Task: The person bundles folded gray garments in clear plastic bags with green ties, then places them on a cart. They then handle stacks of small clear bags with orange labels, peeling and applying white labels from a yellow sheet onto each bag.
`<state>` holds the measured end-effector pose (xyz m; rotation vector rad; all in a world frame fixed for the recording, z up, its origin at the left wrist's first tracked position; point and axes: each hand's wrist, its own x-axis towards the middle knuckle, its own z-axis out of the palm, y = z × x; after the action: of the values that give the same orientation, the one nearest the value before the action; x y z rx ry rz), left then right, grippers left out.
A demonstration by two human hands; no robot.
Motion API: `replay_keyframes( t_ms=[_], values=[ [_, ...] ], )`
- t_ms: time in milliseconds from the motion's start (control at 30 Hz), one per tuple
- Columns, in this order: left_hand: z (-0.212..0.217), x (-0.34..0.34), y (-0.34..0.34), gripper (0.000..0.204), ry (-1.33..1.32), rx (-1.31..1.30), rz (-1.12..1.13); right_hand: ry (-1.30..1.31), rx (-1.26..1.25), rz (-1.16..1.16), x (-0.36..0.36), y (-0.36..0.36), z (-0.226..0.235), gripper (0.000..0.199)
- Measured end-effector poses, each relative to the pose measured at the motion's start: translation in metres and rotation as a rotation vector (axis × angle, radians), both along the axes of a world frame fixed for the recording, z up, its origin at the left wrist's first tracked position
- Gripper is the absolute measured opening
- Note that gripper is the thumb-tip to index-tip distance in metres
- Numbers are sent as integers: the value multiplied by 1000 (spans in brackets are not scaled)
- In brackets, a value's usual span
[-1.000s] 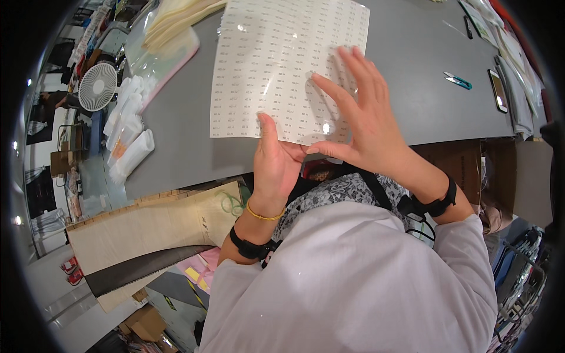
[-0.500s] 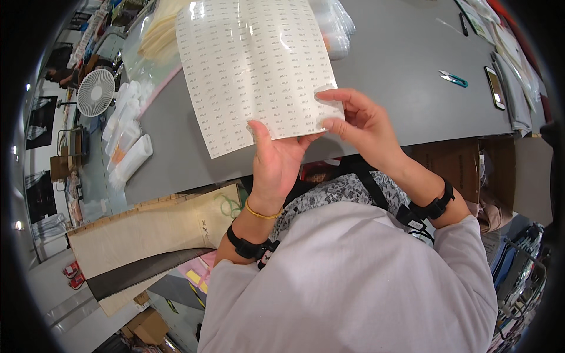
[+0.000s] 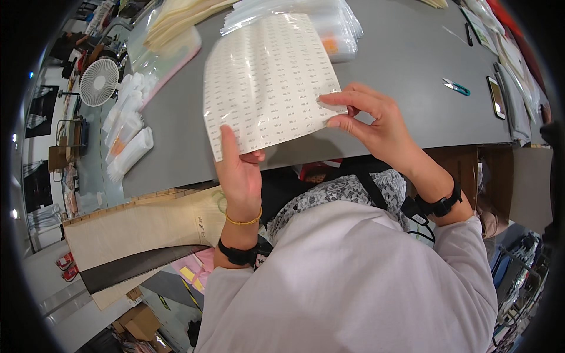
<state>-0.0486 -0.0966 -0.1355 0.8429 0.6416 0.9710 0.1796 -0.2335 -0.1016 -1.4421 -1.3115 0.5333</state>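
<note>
A glossy white sheet of small printed labels [image 3: 268, 82] is held up over the table's near edge, bowed slightly along its length. My left hand [image 3: 236, 170] grips its lower left corner, thumb on the printed face and fingers behind. At the lower right edge, my right hand [image 3: 365, 115] pinches the sheet between thumb and fingers. Behind the sheet's far end lies a stack of clear plastic bags [image 3: 335, 35] with an orange patch showing through, partly covered by the sheet.
On the grey table [image 3: 406, 76] lie teal-handled thread snips [image 3: 457, 87], a phone [image 3: 495, 97] and a black pen [image 3: 468, 34] at right. Cream folded pieces [image 3: 170, 26] and rolled clear plastic bags [image 3: 132, 154] are at left. A white fan [image 3: 99, 82] stands beyond.
My left hand has slid left to the sheet's lower left corner. The sheet's far end has dropped toward me, uncovering more of the plastic bags; my right hand keeps its pinch.
</note>
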Motion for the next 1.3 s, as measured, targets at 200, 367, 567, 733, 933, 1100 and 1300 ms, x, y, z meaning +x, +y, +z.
replay_keyframes(
  t_ms=[200,367,567,733,933,1100,1300],
  values=[
    [15,-31,14,35,100,341,137,-387,217,-151,-1,4,22,28],
    [54,-27,28,55,487,1142,246,-711,444,-229,9,17,45,22],
    [85,21,5,68,736,1156,-486,-803,359,1,14,28,80,14],
    [108,22,16,37,763,924,-642,-824,352,37,21,24,110,9],
    [134,2,55,27,952,1333,-576,-251,-1,52,17,27,98,13],
    [68,16,99,33,846,1179,-596,-252,-2,-24,0,64,16,16],
    [-10,19,123,45,1061,1006,-757,-208,-176,-31,19,72,-58,21]
  ],
)
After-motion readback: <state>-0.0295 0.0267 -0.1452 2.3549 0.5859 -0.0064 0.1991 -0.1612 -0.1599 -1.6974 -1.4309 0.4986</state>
